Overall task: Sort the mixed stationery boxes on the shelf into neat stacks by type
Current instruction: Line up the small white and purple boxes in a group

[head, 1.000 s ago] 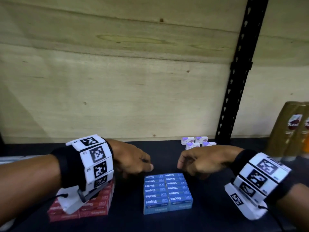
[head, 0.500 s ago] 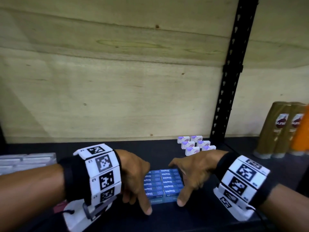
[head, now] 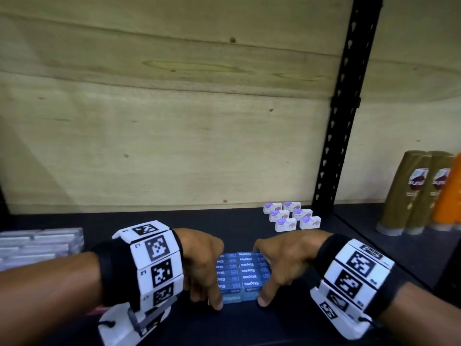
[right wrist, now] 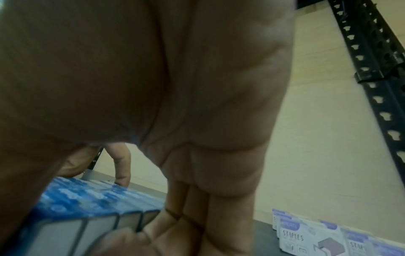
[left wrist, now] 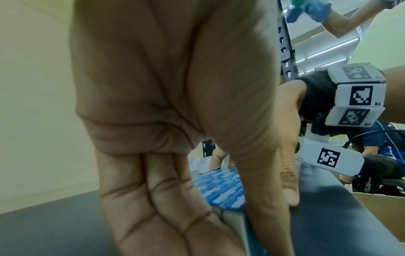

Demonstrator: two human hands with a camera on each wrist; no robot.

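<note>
Item: block of blue staple boxes (head: 240, 275), printed "Staples", lying on the dark shelf (head: 249, 328) near its front edge, centre of the head view. Arrangement: two columns side by side, several rows deep, stacked in at least two layers. Each box lies flat with its long axis running left to right; the block as a whole runs front to back, away from the person. The lettering reads upside down from the person's side. Grey end faces show along the right flank in the right wrist view.

Left hand (head: 202, 268): palm turned inward against the left flank of the block, fingers extended downward along the side, thumb tip reaching the near left corner at shelf level. Right hand (head: 282, 265): mirrored on the right flank, fingers flat against the box ends, thumb tip down at the near right corner. Both hands press the block between them with fairly straight fingers, neither curled around it. Both wrists carry white bands with black square markers.

Behind and right: six white staple boxes (head: 291, 218) standing in two columns, well apart from the blue block. Far left: pale grey boxes (head: 37, 243) in a low stack. Right, beyond the black upright (head: 344, 103): gold bottles (head: 411, 193) and an orange one.
</note>
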